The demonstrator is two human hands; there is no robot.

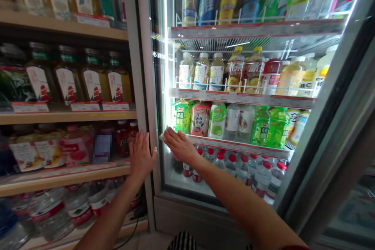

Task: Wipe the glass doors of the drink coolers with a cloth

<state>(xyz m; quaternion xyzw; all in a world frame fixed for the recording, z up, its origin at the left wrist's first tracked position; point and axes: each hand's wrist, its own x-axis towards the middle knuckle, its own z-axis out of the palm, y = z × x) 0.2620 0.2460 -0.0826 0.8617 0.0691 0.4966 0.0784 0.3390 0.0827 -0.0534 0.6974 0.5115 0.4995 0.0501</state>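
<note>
My left hand [141, 158] is open, fingers stretched upward, its palm resting against the grey side post [140, 86] of the drinks fridge. My right hand [179, 145] reaches into the open fridge and lies flat, fingers out, on the left end of a shelf's red front rail [240, 147]. A small pale thing [162, 136] that I cannot make out shows at its fingertips. Just above the right hand stand a green-labelled bottle [182, 116] and a pink-labelled bottle [200, 119].
The fridge's glass door [331, 133] hangs open at the right. Its wire shelves hold several bottles and cans; red-capped bottles [234, 162] fill the lowest one. Wooden shelves [64, 116] at the left carry jars, bottles and water bottles [49, 213] near the floor.
</note>
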